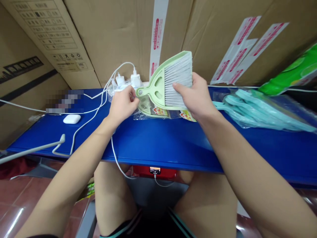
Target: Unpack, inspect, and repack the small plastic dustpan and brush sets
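My right hand (196,97) grips a small light-green dustpan (160,81) with a grey-bristled brush (178,79) nested in it, holding the set tilted above the blue table (158,142). The thumb presses on the bristles. My left hand (123,105) is closed in a pinch at the handle end of the set, by the round hole. Under the set lies another green dustpan in a clear plastic bag with a printed label (160,111).
White chargers (128,81) and cables (91,119) lie at the table's back left, with a white earbud case (71,119). A pile of bagged teal dustpan sets (260,110) lies at the right. Cardboard boxes (119,36) stand behind. A red device (155,172) sits under the table edge.
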Tool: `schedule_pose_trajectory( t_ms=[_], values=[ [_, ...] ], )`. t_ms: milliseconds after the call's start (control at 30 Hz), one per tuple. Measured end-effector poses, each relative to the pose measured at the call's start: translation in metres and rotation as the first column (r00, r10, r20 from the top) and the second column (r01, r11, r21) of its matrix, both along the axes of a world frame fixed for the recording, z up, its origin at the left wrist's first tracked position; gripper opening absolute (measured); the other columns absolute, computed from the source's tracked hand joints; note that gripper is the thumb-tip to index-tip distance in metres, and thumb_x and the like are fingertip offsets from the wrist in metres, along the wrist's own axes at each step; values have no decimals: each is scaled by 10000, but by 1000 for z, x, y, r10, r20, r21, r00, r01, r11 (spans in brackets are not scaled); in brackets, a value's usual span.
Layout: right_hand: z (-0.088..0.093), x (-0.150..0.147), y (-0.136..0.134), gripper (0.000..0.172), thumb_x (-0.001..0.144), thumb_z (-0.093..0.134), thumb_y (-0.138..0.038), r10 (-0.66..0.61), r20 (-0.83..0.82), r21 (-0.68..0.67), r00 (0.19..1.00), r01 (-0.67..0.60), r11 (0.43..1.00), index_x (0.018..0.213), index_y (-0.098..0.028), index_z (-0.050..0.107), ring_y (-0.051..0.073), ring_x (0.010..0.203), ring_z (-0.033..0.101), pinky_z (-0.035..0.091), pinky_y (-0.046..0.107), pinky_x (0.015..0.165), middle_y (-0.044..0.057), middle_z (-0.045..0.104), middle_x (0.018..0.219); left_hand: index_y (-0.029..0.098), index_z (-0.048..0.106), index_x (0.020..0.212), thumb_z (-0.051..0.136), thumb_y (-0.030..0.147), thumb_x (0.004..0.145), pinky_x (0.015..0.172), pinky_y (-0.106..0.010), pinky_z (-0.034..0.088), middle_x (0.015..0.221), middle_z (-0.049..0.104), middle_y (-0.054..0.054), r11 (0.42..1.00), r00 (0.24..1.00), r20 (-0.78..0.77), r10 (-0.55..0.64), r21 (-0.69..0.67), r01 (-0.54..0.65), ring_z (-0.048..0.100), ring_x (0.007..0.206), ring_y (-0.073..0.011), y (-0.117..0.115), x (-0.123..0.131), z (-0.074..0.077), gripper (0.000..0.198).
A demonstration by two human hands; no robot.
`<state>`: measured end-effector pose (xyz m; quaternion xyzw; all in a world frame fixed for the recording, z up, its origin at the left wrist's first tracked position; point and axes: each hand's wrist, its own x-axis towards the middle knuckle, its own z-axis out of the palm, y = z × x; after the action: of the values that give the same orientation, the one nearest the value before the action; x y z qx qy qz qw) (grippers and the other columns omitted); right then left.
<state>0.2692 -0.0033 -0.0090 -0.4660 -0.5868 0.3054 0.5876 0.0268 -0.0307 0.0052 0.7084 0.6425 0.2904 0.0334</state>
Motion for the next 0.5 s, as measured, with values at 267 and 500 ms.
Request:
schedule_pose_trajectory(
  t_ms=[267, 500],
  values=[
    [1, -8, -9, 267, 914, 769, -305, -89, 124, 175, 988, 67, 982, 1143, -192, 688, 222, 1196, 747, 618, 519, 1266, 77, 779, 1243, 230, 673, 1043, 591, 191, 855, 733, -292, 386, 756, 700, 7, 993, 999, 26, -39, 114, 36, 584, 713, -147, -3, 4, -6, 209],
    [4, -21, -17, 213, 925, 753, -200, -102, 140, 107, 985, 87, 990, 1099, -206, 631, 190, 1101, 755, 646, 462, 1183, 45, 786, 1189, 248, 689, 1134, 614, 227, 915, 802, -316, 460, 864, 746, -27, 984, 998, -54, -39, 174, 48, 668, 814, -188, -4, 6, -12, 232]
  ],
)
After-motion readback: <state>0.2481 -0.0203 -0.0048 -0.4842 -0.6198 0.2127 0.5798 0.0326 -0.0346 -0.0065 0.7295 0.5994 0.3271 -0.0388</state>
